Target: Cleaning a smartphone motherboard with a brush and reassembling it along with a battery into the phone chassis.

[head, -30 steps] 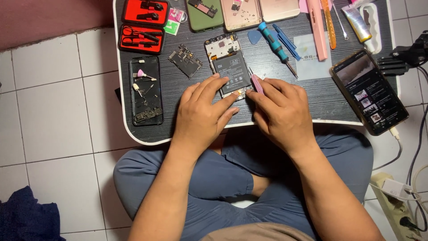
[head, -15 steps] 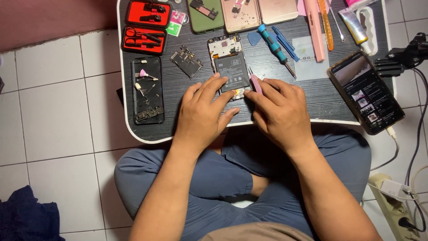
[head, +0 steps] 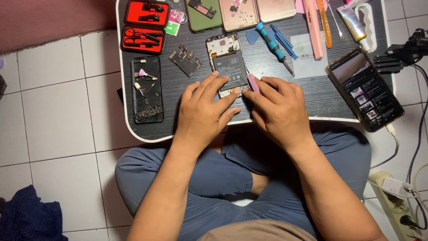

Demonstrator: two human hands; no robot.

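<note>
Leftmost, two red tool cases (head: 146,26) stacked at the far left corner of one dark lap table (head: 312,96), with one black phone frame (head: 146,89) below them holding small pink bits. Next, one loose circuit board (head: 185,60), then the opened phone (head: 227,64) at the middle, long axis running away from the body, battery side up, top end pointing to the far edge. Left hand (head: 203,111) laid flat, fingers spread, pressing its near end. Right hand (head: 278,109) curled, pinching one pink pry tool (head: 253,83) against the phone's lower right corner. Farther back, three phone shells in a row: green (head: 204,13), two rose-gold (head: 240,13). Rightward, one blue screwdriver (head: 273,45), one white tube (head: 352,20) with a grey label, one lit phone (head: 365,89) lying aslant.
</note>
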